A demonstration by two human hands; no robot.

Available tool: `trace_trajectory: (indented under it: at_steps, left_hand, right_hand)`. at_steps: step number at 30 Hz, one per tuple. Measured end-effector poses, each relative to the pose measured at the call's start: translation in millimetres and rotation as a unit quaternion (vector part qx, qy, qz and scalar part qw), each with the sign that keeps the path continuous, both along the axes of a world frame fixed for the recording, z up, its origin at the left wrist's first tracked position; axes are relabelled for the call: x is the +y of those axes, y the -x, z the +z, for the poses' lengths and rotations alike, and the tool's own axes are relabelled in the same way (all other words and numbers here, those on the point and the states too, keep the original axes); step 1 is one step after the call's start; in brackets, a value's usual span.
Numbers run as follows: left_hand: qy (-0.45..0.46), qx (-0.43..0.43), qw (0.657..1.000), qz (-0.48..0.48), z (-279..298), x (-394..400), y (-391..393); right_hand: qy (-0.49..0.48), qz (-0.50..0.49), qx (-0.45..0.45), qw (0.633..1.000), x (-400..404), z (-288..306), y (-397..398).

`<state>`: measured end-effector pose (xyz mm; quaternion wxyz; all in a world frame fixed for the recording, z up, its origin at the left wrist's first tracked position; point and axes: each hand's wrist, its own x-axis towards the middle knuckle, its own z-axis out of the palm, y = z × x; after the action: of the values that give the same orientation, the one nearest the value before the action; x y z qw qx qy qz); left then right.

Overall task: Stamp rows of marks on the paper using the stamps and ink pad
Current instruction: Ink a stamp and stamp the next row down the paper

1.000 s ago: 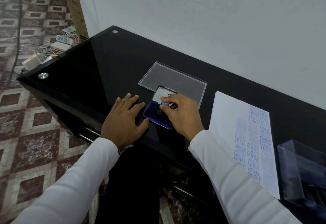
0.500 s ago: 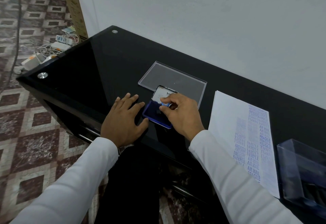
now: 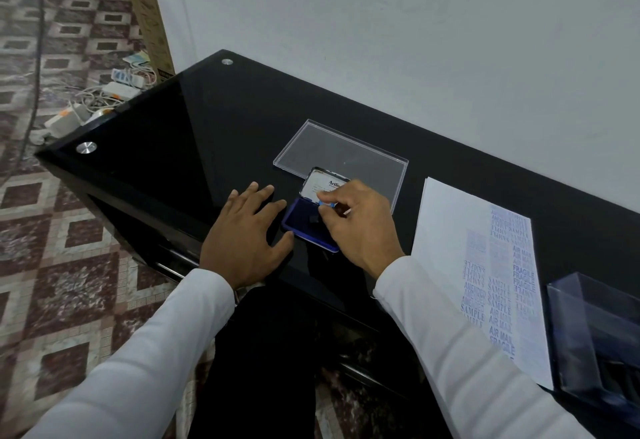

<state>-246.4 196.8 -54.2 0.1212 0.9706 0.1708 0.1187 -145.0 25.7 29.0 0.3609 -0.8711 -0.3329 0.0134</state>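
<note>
Stamp (image 3: 326, 204) is sitting pinched in the right hand (image 3: 360, 227), over the ink pad (image 3: 301, 222). Left hand (image 3: 242, 231) is lying flat, fingers spread, just beside it on the desk (image 3: 180, 134).

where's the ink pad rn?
Head view, centre of the black table: the open blue ink pad sits between the left hand and right hand, just in front of a clear plastic lid, left of the stamped paper.
</note>
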Motion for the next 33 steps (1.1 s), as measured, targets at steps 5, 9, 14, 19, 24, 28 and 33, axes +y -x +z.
trace_trajectory:
  at_steps: [5, 9, 14, 19, 24, 28, 33]
  left_hand:
    - [0.008, -0.001, 1.0, -0.002, 3.0, -1.2, 0.6]
    - [0.008, -0.001, 1.0, -0.004, 3.9, -1.4, 0.8]
    - [0.005, 0.0, 1.0, -0.003, 3.1, -1.3, 1.0]
    - [0.007, 0.002, 1.0, -0.003, 3.7, -1.5, 0.8]
    - [0.006, 0.0, 1.0, -0.001, 3.2, -1.4, 0.6]
    - [0.0, -0.004, 1.0, -0.002, 0.6, -0.5, 1.2]
    - [-0.003, -0.006, 1.0, -0.001, 1.5, -1.5, 1.4]
  right_hand:
    - [0.005, 0.006, -0.035, 0.999, 0.1, 0.2, -0.3]
    - [-0.004, 0.007, -0.041, 0.999, 0.6, -2.2, -0.1]
    - [-0.003, 0.014, -0.037, 0.999, -1.3, -0.7, -0.4]
    - [0.009, 0.029, -0.03, 0.999, -3.9, 1.2, -0.5]
    - [0.014, 0.033, -0.032, 0.999, -3.8, 2.4, -0.8]
    - [0.015, 0.024, -0.03, 0.999, -2.2, 1.8, -1.0]
    - [0.015, 0.021, -0.041, 0.999, -0.4, 0.4, -3.9]
